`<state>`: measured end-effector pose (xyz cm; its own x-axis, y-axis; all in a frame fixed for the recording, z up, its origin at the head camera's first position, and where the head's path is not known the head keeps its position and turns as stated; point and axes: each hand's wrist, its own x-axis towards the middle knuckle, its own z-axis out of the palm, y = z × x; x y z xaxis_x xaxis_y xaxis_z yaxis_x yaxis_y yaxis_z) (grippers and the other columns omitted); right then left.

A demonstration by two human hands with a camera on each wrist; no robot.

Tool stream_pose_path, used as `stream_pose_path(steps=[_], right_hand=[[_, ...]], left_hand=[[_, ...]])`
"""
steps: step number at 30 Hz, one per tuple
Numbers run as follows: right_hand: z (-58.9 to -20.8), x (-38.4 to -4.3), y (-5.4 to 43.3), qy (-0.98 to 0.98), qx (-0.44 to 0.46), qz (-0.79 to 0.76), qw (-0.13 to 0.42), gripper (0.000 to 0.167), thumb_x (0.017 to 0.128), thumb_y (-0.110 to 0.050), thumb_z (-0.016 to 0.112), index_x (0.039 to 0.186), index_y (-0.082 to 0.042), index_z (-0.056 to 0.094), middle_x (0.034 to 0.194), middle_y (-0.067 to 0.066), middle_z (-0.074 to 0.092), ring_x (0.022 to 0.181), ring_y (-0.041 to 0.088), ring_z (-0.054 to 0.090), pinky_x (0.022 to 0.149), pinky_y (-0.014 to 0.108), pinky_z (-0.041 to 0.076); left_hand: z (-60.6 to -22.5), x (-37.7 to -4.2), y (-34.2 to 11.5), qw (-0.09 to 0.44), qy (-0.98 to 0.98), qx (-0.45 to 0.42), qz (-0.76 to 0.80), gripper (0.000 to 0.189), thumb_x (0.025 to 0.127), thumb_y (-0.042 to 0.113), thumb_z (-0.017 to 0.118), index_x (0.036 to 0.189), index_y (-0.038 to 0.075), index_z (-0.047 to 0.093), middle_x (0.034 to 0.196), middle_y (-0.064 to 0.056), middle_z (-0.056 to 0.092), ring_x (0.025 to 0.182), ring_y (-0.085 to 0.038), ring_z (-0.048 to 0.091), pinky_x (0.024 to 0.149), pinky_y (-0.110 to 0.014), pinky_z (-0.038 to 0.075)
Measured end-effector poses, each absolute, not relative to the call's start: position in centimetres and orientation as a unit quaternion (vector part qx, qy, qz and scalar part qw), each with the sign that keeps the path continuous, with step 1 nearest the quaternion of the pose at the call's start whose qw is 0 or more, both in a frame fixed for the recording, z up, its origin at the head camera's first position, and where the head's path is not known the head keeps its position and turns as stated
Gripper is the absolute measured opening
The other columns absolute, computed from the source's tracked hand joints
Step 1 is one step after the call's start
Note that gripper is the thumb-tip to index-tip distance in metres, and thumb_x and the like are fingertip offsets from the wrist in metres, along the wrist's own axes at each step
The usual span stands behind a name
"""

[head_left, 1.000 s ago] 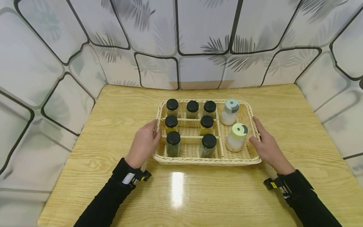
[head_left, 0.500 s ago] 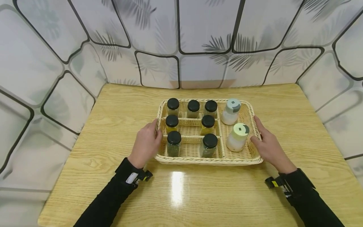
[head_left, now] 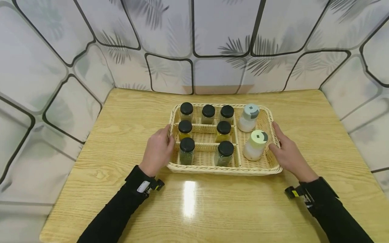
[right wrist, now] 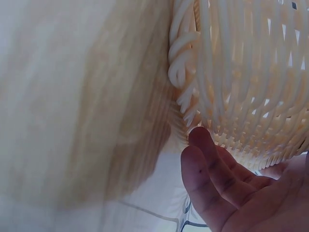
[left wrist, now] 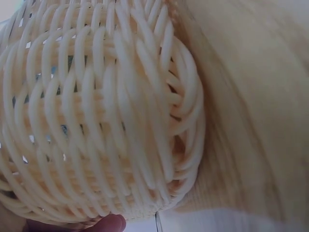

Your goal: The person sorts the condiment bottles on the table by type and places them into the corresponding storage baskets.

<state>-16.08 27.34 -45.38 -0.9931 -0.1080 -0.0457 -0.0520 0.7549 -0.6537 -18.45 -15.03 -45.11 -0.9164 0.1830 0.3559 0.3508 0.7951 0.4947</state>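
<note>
A pale wicker basket [head_left: 225, 169] with divided compartments lies near the middle of the wooden table. My left hand [head_left: 157, 151] grips its left end, the thumb at the rim. At the right end, my right hand [head_left: 287, 153] holds the wall between thumb and fingers. The right wrist view shows fingertips [right wrist: 200, 137] against the outer weave, low near the base. Several black-lidded jars [head_left: 186, 155] stand upright in the left compartments. In the undivided right section are a shaker with a blue-grey lid [head_left: 248, 120] and another with a yellow-green lid [head_left: 254, 148].
The wooden table [head_left: 212, 212] extends around the basket on all sides. A patterned curtain-like backdrop [head_left: 218, 72] rises behind the table's back edge and along both sides. Light reflects off the tabletop in front of the basket.
The head view has shifted slightly, so the scene sits a little higher and further right in it. Both hands keep hold of the basket, whose jars stand in the same places.
</note>
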Motion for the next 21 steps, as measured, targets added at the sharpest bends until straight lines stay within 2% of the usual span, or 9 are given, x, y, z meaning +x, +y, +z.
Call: stream_pose_path(steps=[5, 12, 21], right_hand=[[-45.3, -16.7, 27.3, 0.935, -0.044, -0.349, 0.045, 0.074, 0.105, -0.020, 0.042, 0.163, -0.017, -0.004, 0.165, 0.025, 0.008, 0.146, 0.054, 0.020, 0.114, 0.067, 0.023], [-45.5, -17.4, 27.5, 0.933, -0.055, -0.355, 0.034, 0.075, 0.104, -0.017, 0.045, 0.163, -0.015, -0.002, 0.165, 0.025, 0.009, 0.146, 0.054, 0.020, 0.115, 0.066, 0.022], [-45.5, -18.4, 27.7, 0.933, -0.053, -0.355, 0.035, 0.075, 0.104, -0.019, 0.043, 0.163, -0.019, -0.003, 0.166, 0.024, 0.008, 0.146, 0.054, 0.020, 0.114, 0.066, 0.023]], left_hand=[[-45.2, -19.0, -15.0, 0.147, -0.935, -0.140, -0.290, 0.042, 0.097, 0.005, 0.056, 0.136, -0.013, 0.055, 0.080, -0.013, 0.062, 0.063, -0.022, 0.053, 0.055, -0.033, 0.044], [-45.0, -19.6, -14.8, 0.141, -0.938, -0.127, -0.291, 0.042, 0.098, 0.007, 0.055, 0.135, -0.012, 0.055, 0.096, -0.020, 0.068, 0.075, -0.027, 0.062, 0.065, -0.041, 0.054], [-45.1, -20.7, -14.7, 0.144, -0.936, -0.130, -0.292, 0.041, 0.099, 0.007, 0.053, 0.135, -0.012, 0.055, 0.091, -0.017, 0.067, 0.072, -0.026, 0.059, 0.061, -0.038, 0.050]])
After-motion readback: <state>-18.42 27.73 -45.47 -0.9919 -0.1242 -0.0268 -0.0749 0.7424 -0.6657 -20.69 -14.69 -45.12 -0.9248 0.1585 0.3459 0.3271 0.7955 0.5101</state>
